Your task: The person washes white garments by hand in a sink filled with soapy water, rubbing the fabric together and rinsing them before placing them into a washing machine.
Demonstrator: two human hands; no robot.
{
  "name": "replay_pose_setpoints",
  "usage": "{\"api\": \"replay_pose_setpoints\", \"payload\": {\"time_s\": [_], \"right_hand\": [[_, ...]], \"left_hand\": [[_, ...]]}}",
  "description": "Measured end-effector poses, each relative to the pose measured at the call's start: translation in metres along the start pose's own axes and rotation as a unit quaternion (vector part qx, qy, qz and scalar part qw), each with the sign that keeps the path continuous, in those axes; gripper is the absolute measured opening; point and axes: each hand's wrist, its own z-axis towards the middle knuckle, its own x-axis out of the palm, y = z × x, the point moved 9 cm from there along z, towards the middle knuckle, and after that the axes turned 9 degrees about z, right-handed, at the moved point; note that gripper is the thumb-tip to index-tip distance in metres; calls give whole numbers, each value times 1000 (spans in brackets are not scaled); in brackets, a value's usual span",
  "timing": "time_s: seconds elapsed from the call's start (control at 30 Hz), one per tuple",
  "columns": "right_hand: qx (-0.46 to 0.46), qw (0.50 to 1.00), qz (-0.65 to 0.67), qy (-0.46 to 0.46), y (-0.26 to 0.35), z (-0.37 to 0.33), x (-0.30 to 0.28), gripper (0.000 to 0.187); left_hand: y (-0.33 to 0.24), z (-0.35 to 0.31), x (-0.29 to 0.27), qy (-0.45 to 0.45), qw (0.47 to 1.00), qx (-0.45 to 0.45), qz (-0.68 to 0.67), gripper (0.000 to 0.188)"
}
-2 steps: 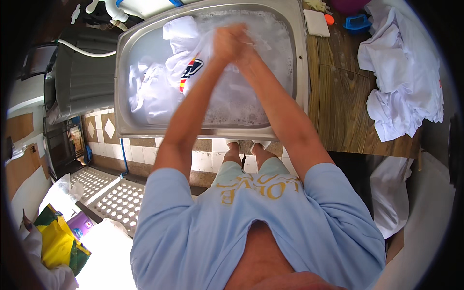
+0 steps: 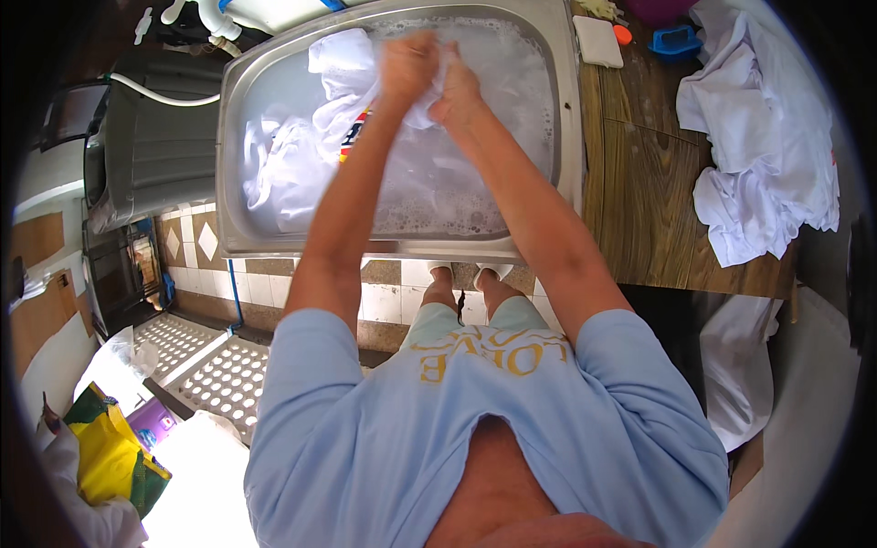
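Hands: left hand [image 2: 409,68] and right hand [image 2: 459,89] clench a white garment [image 2: 419,115] between them, likely so folds meet.
Steel basin [image 2: 568,137]: raised rim contains soapy water [image 2: 448,187].
Worktop [image 2: 639,201]: garment pile [image 2: 749,137] set apart, presumably separating batches; blue scrub brush [image 2: 674,44] within reach.
Change: hands, pressed together earlier, now parted slightly.

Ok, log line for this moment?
left grip: closed on white cloth; right grip: at same cloth, closure blurred; place: metal sink, soapy water; beside: white laundry on wooden counter
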Motion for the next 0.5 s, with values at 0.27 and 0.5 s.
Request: {"api": "replay_pose_setpoints", "payload": {"time_s": [0.27,0.5], "right_hand": [[0,934,95,344,15,4,30,39],[-45,970,-50,232,-2,21,23,50]], "left_hand": [[-39,-10,-8,-49,996,78,22,28],[-9,-15,-19,-79,996,39,-2,27]]}}
